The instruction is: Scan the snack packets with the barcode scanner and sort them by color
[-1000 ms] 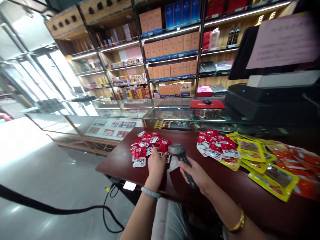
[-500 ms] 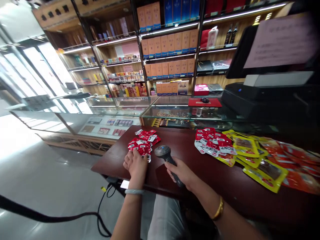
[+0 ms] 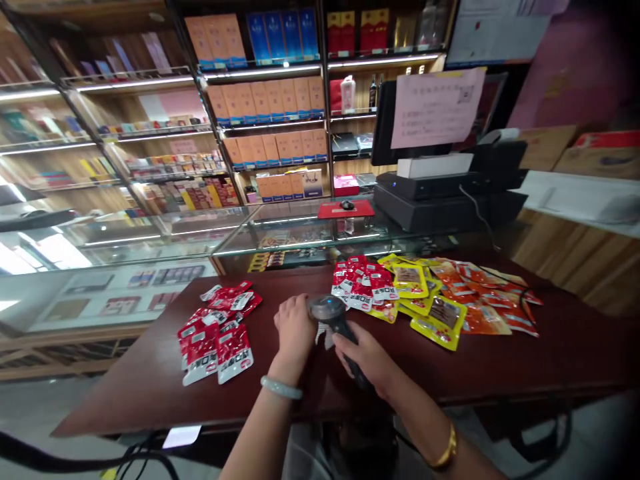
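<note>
My right hand (image 3: 367, 357) is wrapped round the handle of a dark barcode scanner (image 3: 327, 308), its head pointing to the left over the brown table. My left hand (image 3: 294, 327) is just left of the scanner head, palm down, fingers loosely bent and fingertips partly hidden; no packet shows in it. A small pale patch beside its thumb is too unclear to name. Left of it lies a loose pile of red-and-white snack packets (image 3: 235, 350). Beyond the scanner, another heap of red packets (image 3: 367, 280) overlaps yellow packets (image 3: 440, 317).
Orange packets (image 3: 485, 300) lie to the right of the yellow ones. A glass display counter (image 3: 280, 230) borders the table's far side, with a mouse (image 3: 347, 205) on a red mat. A monitor (image 3: 385, 127) stands behind on a black cash drawer (image 3: 415, 207). Stocked shelves (image 3: 270, 123) line the wall.
My left hand has left the left red pile, where a packet now lies uncovered, and moved right to the scanner. The view has turned right. My right hand still holds the scanner.
</note>
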### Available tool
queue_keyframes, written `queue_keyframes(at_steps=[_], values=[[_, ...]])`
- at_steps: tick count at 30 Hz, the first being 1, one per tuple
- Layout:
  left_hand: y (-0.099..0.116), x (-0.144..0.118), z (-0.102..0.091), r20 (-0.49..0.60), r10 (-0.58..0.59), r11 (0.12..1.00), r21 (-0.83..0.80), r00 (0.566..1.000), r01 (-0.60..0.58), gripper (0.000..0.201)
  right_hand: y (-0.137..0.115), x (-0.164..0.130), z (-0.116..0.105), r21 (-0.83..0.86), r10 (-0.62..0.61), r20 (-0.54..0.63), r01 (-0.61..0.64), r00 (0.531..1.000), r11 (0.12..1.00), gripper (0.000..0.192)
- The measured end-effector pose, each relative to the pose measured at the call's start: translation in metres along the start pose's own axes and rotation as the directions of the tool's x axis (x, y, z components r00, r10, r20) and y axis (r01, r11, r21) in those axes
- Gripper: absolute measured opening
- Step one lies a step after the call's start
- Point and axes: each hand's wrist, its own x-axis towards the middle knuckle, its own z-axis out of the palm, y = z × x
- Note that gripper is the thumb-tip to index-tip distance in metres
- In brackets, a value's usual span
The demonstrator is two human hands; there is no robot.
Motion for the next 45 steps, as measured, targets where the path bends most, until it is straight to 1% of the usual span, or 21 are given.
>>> queue_keyframes(at_steps=[3, 6, 8, 10, 12, 15, 17, 20, 22, 24, 25, 28, 30, 34, 38, 42, 45], values=[[0.048, 0.013, 0.015, 0.067, 0.125, 0.992, -0.042, 0.99, -0.122, 0.029, -0.007, -0.017, -0.035, 0.004, -0.013, -0.151, 0.014, 0.989, 1.0, 0.045], [0.093, 0.026, 0.032, 0.104, 0.175, 0.984, -0.049, 0.979, -0.17, 0.025, -0.011, -0.032, -0.068, 0.03, -0.008, -0.274, 0.017, 0.962, 0.999, 0.048], [0.118, 0.034, 0.045, 0.086, 0.19, 0.982, -0.037, 0.978, -0.188, 0.031, -0.012, -0.039, -0.086, 0.05, -0.013, -0.318, 0.031, 0.948, 0.998, 0.048], [0.137, 0.04, 0.059, 0.052, 0.197, 0.98, -0.015, 0.979, -0.196, 0.042, -0.012, -0.044, -0.101, 0.073, -0.018, -0.354, 0.046, 0.935, 0.996, 0.051], [0.149, 0.044, 0.07, 0.048, 0.195, 0.981, 0.0, 0.98, -0.195, 0.051, -0.011, -0.048, -0.112, 0.098, -0.016, -0.383, 0.058, 0.923, 0.994, 0.056], [0.156, 0.047, 0.081, 0.087, 0.182, 0.983, -0.003, 0.979, -0.183, 0.054, -0.009, -0.05, -0.12, 0.127, -0.002, -0.401, 0.058, 0.916, 0.99, 0.061], [0.156, 0.048, 0.082, 0.1, 0.181, 0.983, -0.01, 0.978, -0.181, 0.053, -0.009, -0.051, -0.12, 0.13, -0.002, -0.409, 0.06, 0.912, 0.99, 0.061], [0.151, 0.049, 0.075, 0.117, 0.187, 0.982, -0.032, 0.975, -0.185, 0.046, -0.012, -0.05, -0.115, 0.126, -0.018, -0.414, 0.076, 0.91, 0.989, 0.059], [0.144, 0.047, 0.068, 0.155, 0.172, 0.984, -0.08, 0.973, -0.161, 0.037, -0.015, -0.049, -0.109, 0.117, -0.028, -0.401, 0.082, 0.916, 0.99, 0.055], [0.132, 0.043, 0.059, 0.186, 0.146, 0.978, -0.177, 0.972, -0.113, 0.024, -0.017, -0.049, -0.103, 0.097, -0.041, -0.375, 0.083, 0.926, 0.992, 0.049], [0.124, 0.04, 0.054, 0.182, 0.131, 0.968, -0.238, 0.974, -0.086, 0.019, -0.018, -0.048, -0.099, 0.087, -0.047, -0.359, 0.083, 0.932, 0.993, 0.047], [0.092, 0.026, 0.039, 0.12, 0.063, 0.921, -0.389, 0.991, -0.012, 0.009, -0.02, -0.046, -0.083, 0.086, -0.059, -0.31, 0.09, 0.949, 0.992, 0.046], [0.065, 0.015, 0.029, 0.067, 0.007, 0.901, -0.433, 0.998, 0.023, 0.009, -0.02, -0.042, -0.069, 0.101, -0.06, -0.273, 0.09, 0.96, 0.991, 0.046], [0.01, -0.005, 0.012, -0.027, -0.097, 0.898, -0.433, 0.995, 0.076, 0.009, -0.018, -0.028, -0.031, 0.078, -0.071, -0.151, 0.083, 0.986, 0.993, 0.042], [-0.038, -0.022, 0.0, -0.097, -0.178, 0.899, -0.421, 0.979, 0.122, 0.01, -0.008, -0.006, 0.013, 0.05, -0.054, -0.01, 0.055, 0.998, 0.997, 0.043], [-0.079, -0.037, -0.017, -0.127, -0.296, 0.908, -0.344, 0.947, 0.238, 0.009, 0.004, 0.013, 0.051, 0.021, -0.01, 0.087, 0.009, 0.996, 1.0, 0.043], [-0.112, -0.043, -0.032, -0.182, -0.37, 0.918, -0.221, 0.911, 0.329, 0.007, 0.012, 0.024, 0.077, -0.003, 0.023, 0.152, -0.023, 0.988, 1.0, 0.042]])
